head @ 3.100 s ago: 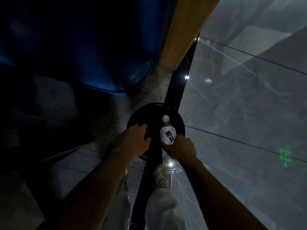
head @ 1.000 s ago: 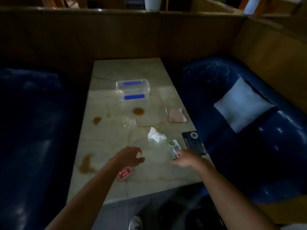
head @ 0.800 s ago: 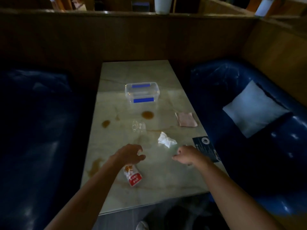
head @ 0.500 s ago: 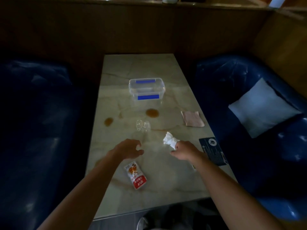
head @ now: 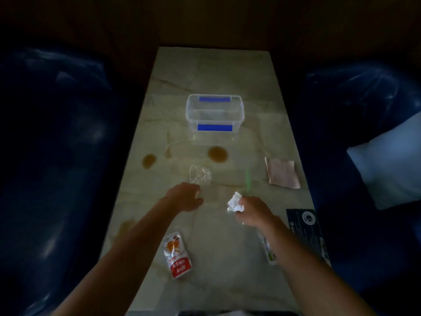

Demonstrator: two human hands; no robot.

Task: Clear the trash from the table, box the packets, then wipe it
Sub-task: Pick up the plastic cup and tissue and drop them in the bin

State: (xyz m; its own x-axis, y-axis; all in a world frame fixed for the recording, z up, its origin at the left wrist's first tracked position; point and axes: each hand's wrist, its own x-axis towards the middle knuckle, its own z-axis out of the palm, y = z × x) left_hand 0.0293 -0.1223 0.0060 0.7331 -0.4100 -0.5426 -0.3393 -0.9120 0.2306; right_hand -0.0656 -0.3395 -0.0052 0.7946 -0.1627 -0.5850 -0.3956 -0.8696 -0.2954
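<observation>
On the marble table [head: 214, 71], my right hand [head: 252, 212] pinches a crumpled white tissue [head: 234, 201] at its fingertips. My left hand [head: 185, 198] hovers with curled fingers just short of a crushed clear plastic cup [head: 200, 175] and holds nothing. A red and white sauce packet [head: 177, 256] lies near the front, beside my left forearm. A second, green and white packet [head: 270, 254] is partly hidden under my right forearm. An open clear box with blue clips [head: 215, 115] stands further back at the centre. A folded pink cloth [head: 282, 173] lies by the right edge.
Brown spill stains mark the table behind the cup [head: 217, 154], at the left [head: 149, 160] and near my left forearm [head: 125, 226]. A dark printed card [head: 305, 226] lies at the right edge. Blue sofas flank the table; a white pillow [head: 391, 163] rests on the right one.
I turned from the floor bin, where I held a bottle, to the table. Both hands moved forward: the right reached the tissue and closed on it, the left neared the crushed cup.
</observation>
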